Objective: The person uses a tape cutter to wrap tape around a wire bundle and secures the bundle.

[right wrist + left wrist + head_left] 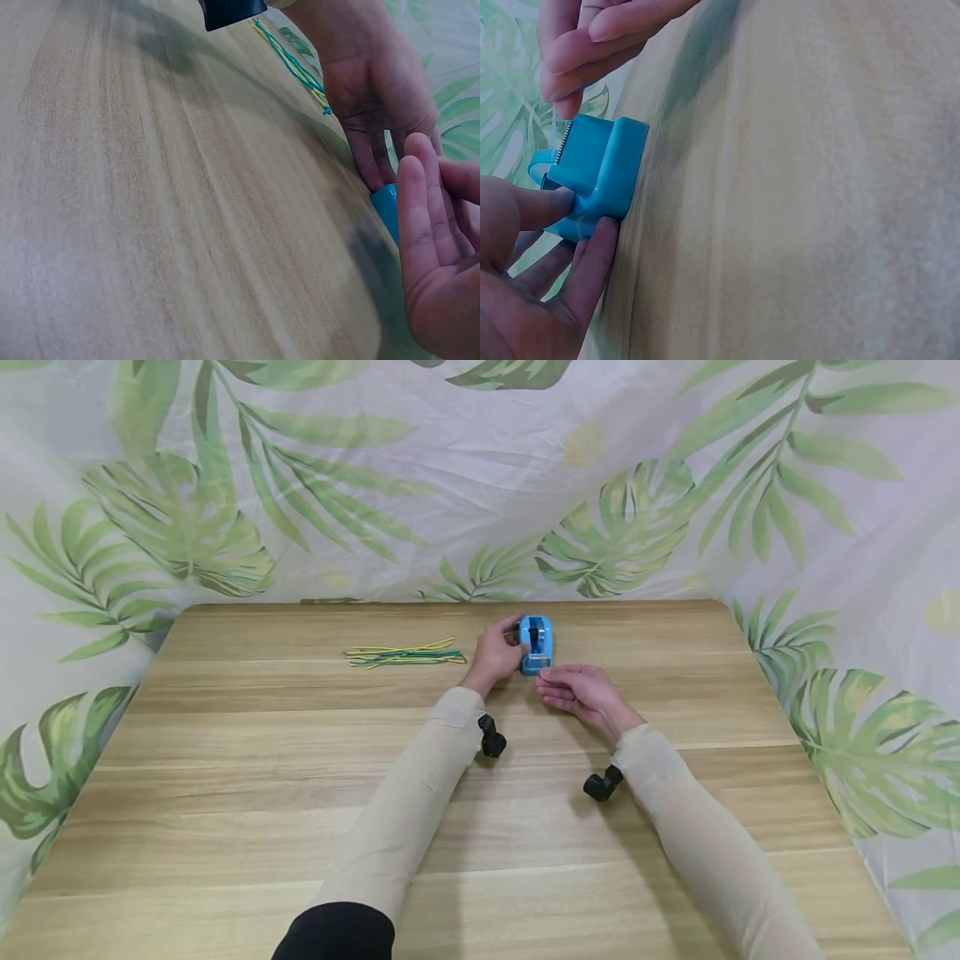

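Observation:
A small blue tape dispenser (547,643) stands near the far edge of the table. My left hand (497,652) grips its left side, thumb on one face and fingers round the other, as the left wrist view shows. At the dispenser's near end is my right hand (583,691), thumb and forefinger pinched together, the other fingers loosely bent. In the left wrist view a thin clear strip of tape (553,132) runs up past the toothed cutter (564,142) to the right fingertips. Most of the dispenser is hidden behind the right hand in the right wrist view.
Left of the hands lies a loose bundle of yellow and green twist ties (405,654). The wooden table (300,793) ends just behind the dispenser, against a leaf-print cloth (480,485). A small black camera sits at each wrist.

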The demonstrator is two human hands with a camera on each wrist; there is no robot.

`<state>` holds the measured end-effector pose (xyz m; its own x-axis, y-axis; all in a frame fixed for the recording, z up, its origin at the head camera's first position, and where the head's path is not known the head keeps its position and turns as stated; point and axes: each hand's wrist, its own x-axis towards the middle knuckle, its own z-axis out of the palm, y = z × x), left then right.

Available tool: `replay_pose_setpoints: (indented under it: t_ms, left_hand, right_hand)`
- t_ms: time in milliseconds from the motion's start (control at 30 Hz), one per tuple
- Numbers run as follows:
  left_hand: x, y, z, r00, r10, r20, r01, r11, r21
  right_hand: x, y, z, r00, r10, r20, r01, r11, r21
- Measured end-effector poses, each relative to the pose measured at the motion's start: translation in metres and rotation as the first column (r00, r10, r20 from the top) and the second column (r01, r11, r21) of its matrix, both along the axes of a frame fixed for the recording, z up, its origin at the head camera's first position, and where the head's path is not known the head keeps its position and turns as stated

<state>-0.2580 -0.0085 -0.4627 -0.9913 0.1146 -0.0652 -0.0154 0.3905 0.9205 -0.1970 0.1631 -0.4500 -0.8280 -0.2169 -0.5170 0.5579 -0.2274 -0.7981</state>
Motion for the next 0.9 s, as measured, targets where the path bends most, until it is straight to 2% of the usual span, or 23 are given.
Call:
replay_pose_setpoints:
  t_ms: [267, 900]
  left_hand:
    - [0.0028, -0.0003, 0.0020, 1.000, 0.001, -0.006, -0.001, 1.000, 0.013]
    - [0.0014, -0.0001, 0.0011, 1.000, 0.009, -0.007, -0.009, 1.000, 0.009]
  right_hand:
    - [0.0034, 0.0002, -0.0011, 1.000, 0.016, -0.005, -0.016, 1.000, 0.011]
    - [0.0080, 0.0019, 0.0003, 0.999, 0.041, -0.024, -0.040, 0.999, 0.029]
